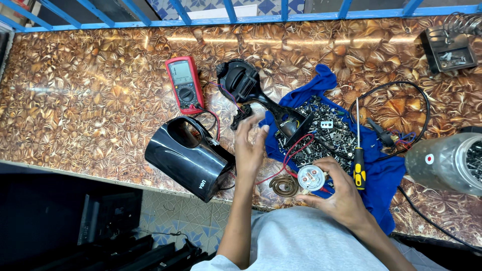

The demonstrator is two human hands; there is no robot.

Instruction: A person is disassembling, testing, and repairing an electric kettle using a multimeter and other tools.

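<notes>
White round part (311, 178) pinched in the right hand (339, 193), face up near the body.
Left hand (249, 145) reaches with its grip released toward the black handle piece (261, 95), whose wires run right to screws (326, 133) kept on a blue cloth (386, 175). Black kettle (188, 158) lies on its side at the desk (90, 110) edge, left; red meter (184, 83) beyond.

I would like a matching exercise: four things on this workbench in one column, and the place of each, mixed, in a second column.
1. multimeter
2. screwdriver
3. kettle body
4. round white part

a. held in the right hand
b. lying on its side at the table edge
c. on the blue cloth
d. left of the black handle piece

Pairs: 1-d, 2-c, 3-b, 4-a
</notes>
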